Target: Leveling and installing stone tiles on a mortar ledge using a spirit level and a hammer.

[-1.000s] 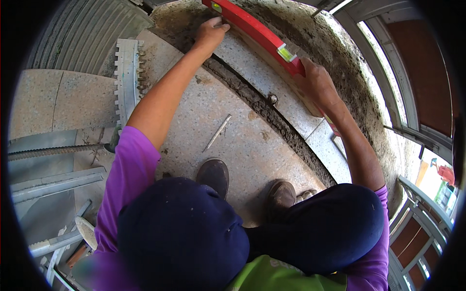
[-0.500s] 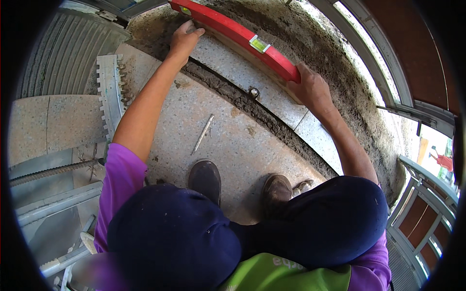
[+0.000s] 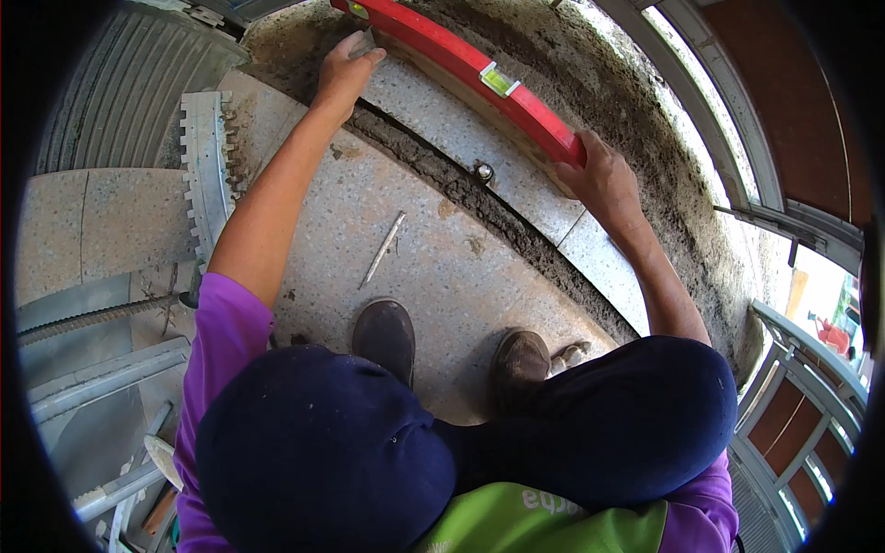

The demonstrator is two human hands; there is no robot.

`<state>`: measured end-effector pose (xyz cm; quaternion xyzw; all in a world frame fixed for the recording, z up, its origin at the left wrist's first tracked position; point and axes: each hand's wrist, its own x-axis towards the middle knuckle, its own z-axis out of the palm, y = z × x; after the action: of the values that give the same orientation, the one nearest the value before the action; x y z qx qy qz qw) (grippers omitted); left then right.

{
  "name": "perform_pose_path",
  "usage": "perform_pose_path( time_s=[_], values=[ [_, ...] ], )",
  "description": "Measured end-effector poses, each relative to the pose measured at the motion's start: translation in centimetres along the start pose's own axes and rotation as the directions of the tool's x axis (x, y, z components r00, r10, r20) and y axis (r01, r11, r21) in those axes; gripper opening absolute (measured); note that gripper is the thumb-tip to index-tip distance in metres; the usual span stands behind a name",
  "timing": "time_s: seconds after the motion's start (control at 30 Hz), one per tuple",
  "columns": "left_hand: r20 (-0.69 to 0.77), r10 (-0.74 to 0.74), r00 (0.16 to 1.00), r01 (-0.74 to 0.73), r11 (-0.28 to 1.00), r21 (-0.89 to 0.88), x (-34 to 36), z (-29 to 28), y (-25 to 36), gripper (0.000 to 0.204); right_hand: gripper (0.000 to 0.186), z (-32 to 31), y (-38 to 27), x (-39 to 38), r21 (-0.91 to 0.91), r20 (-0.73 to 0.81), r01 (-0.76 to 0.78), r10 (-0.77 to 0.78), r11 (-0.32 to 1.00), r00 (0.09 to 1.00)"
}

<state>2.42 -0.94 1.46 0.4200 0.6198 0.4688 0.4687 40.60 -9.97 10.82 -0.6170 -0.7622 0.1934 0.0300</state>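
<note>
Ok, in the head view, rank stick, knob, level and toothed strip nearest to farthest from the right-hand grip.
1. Level: held in the right-hand grip.
2. Knob: left of the grip.
3. Stick: farther left and lower.
4. Toothed strip: leftmost.

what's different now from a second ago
The right hand has moved along the red bar-shaped spirit level, nearer the person, leaving more red between it and the yellow-green vial; the view shifted. Nothing visibly taken up or let go. The left hand stays by the level's farther part, and the thin whitish stick still lies on the speckled grey tile.
</note>
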Motion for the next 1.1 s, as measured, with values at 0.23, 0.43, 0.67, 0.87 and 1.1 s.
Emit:
perform_pose_path(
  time_s=[0.23,0.43,0.67,0.87,1.1],
  values=[
    [0.013,-0.001,1.000,0.000,1.000,0.003,-0.4,-0.2,0.3,0.070,0.035,-0.7,-0.4,-0.5,-0.014,0.017,-0.054,0.054,0.998,0.998],
    [0.012,0.012,1.000,-0.013,1.000,0.022,-0.4,-0.9,-0.1,0.070,0.038,-1.3,-0.5,-0.6,0.011,0.016,-0.064,0.064,0.998,0.998],
    [-0.051,0.021,0.998,-0.021,1.000,-0.008,-0.1,-1.9,-1.4,0.068,0.036,-1.0,-0.8,-0.2,0.005,-0.009,-0.042,0.042,0.999,0.999],
    [-0.089,0.022,0.996,-0.028,0.997,-0.068,0.1,-2.3,-2.1,0.067,0.039,-1.0,-1.4,0.2,-0.010,-0.003,-0.053,0.052,0.999,0.999],
    [-0.040,0.024,0.999,-0.024,1.000,-0.002,-0.4,-2.4,-1.1,0.065,0.041,-1.0,-2.2,1.0,-0.017,0.010,-0.047,0.047,0.999,0.999]
  ],
)
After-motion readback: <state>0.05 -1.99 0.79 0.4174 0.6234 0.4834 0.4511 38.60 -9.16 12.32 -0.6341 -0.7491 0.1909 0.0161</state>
